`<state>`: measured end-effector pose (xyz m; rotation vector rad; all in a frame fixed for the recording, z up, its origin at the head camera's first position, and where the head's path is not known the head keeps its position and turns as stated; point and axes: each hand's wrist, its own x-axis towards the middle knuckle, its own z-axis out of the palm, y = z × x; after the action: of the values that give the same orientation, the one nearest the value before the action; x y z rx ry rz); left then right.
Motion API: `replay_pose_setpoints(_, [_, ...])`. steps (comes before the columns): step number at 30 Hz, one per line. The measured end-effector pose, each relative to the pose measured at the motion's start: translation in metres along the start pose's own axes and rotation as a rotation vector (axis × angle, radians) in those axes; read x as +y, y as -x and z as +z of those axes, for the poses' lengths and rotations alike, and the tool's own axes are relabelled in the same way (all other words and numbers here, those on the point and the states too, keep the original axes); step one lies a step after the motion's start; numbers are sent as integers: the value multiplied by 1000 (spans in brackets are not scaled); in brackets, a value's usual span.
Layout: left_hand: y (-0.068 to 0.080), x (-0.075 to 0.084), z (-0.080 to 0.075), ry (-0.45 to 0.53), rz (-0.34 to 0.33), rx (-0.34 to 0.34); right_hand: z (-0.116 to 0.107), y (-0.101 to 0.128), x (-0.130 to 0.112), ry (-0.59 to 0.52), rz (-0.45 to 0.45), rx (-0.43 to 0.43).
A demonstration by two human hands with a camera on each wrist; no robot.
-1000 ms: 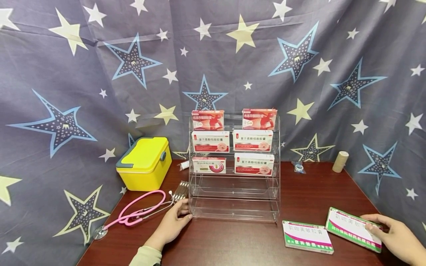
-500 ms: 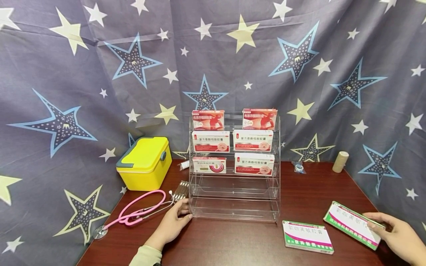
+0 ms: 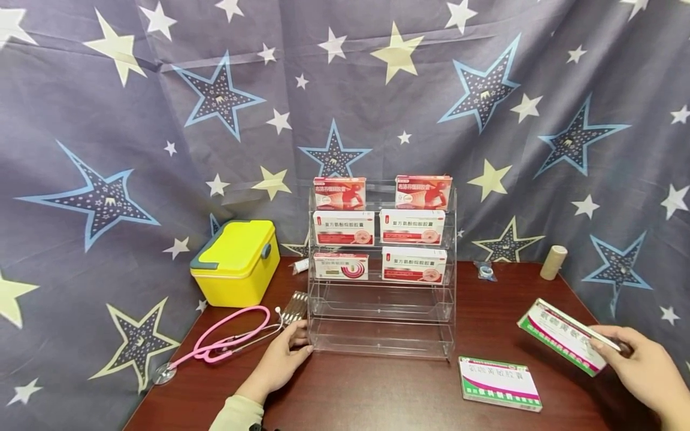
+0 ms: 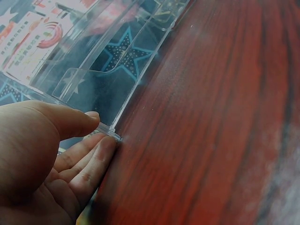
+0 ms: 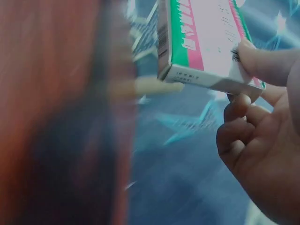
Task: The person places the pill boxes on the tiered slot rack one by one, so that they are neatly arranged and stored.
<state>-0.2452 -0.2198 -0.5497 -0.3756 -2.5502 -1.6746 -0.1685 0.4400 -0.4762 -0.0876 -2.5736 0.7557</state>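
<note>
My right hand (image 3: 638, 365) pinches a green, white and magenta medicine box (image 3: 563, 338) between thumb and fingers, tilted and raised above the table. The right wrist view shows the thumb on the box's broad face (image 5: 211, 40), the fingers curled beneath. A second matching box (image 3: 500, 383) lies flat on the table. My left hand (image 3: 283, 357) grips the lower left corner of a clear acrylic display rack (image 3: 380, 344), its thumb and fingers on either side of the edge in the left wrist view. Red and white medicine boxes (image 3: 412, 227) stand on the rack's upper three tiers.
Left of the rack are a yellow storage box (image 3: 234, 269), a pink stethoscope (image 3: 215, 347) and blister packs (image 3: 295, 306). A beige bandage roll (image 3: 553, 262) and a bagged tape roll (image 3: 485, 271) sit at the back right. A starry cloth hangs behind.
My right hand has lifted the green and white medicine box off the table, up and slightly left, tilting it more. The left hand stays on the rack.
</note>
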Motion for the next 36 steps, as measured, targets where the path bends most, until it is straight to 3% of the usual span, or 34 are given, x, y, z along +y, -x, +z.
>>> replay_pose_setpoints(4, [0,0,0,-2,-9,-4,-7,-12,-43,-35,-80,47])
replay_pose_setpoints(9, [0,1,-1,-1,-7,-5,-6,-33,-108,-173,-289,59])
replay_pose_setpoints(14, [0,3,-1,-2,-19,-1,15,-53,-172,-221,-506,-4])
replay_pose_setpoints(19, [0,3,0,2,-22,4,47,-69,-221,-188,-651,-56])
replay_pose_setpoints(27, [1,3,0,6,-18,1,97,-75,-277,-68,-695,-119])
replay_pose_setpoints(36, [0,2,1,11,23,-3,138,-74,-308,-24,-681,-173])
